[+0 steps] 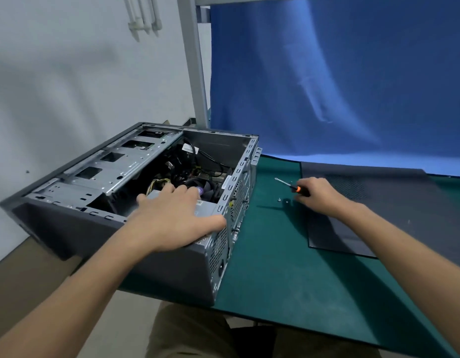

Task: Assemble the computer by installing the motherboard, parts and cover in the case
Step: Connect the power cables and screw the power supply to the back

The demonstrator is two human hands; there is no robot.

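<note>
The grey computer case [76, 228] lies on its side at the left, open on top, with its left end hanging over the table edge. Inside I see the metal drive cage [125, 164], black cables, a fan [198, 187] and the grey power supply [156, 196]. My left hand [174, 218] rests flat on the power supply at the case's near right corner, fingers spread. On the mat to the right, my right hand [319, 195] grips the orange-and-black handle of a screwdriver [292, 186]. The dark side cover [378, 210] lies flat further right.
A green mat [288, 267] covers the table. Small screws [283, 201] lie on it just left of my right hand. A blue cloth [352, 73] hangs behind, a metal post [195, 60] stands at the back, and my lap shows below the table's front edge.
</note>
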